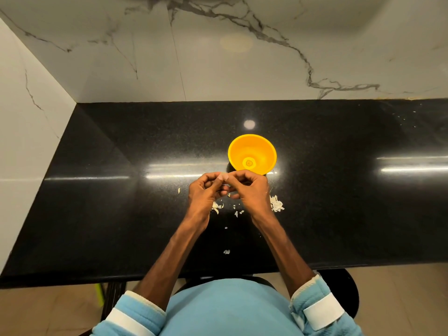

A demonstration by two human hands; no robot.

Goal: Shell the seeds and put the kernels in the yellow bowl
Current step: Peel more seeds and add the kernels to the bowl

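- Yellow bowl [252, 154] stands upright on the black counter [121, 190], just beyond both hands.
- Left hand [206, 190] and right hand [249, 187] curl fingertips together; what they pinch is too small to tell.
- Pale shell scraps [276, 203] lie beside the wrists.

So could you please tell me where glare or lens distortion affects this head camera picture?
Head view: bright streaks and a round lamp reflection glare off the black countertop beside the yellow bowl; wide-angle bending curves the counter edges; the pinched fingertips look slightly soft.
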